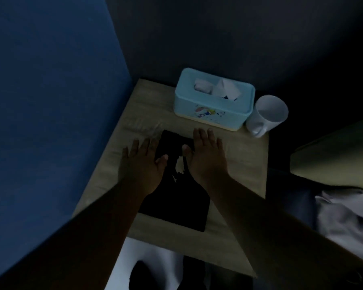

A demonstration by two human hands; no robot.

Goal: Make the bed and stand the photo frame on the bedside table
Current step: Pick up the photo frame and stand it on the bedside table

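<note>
A black photo frame (176, 204) lies flat, back side up, on the light wooden bedside table (245, 164). A small pale patch shows on its dark back. My left hand (143, 164) rests palm down over the frame's far left edge, fingers spread. My right hand (205, 155) lies palm down over its far right edge, thumb on the dark back. Neither hand is closed around the frame. The blue bed (46, 101) fills the left side of the view.
A light blue tissue box (214, 101) stands at the back of the table, with a white mug (266, 116) beside it at the right corner. White cloth (344, 218) lies to the right, below a pale surface. The room is dim.
</note>
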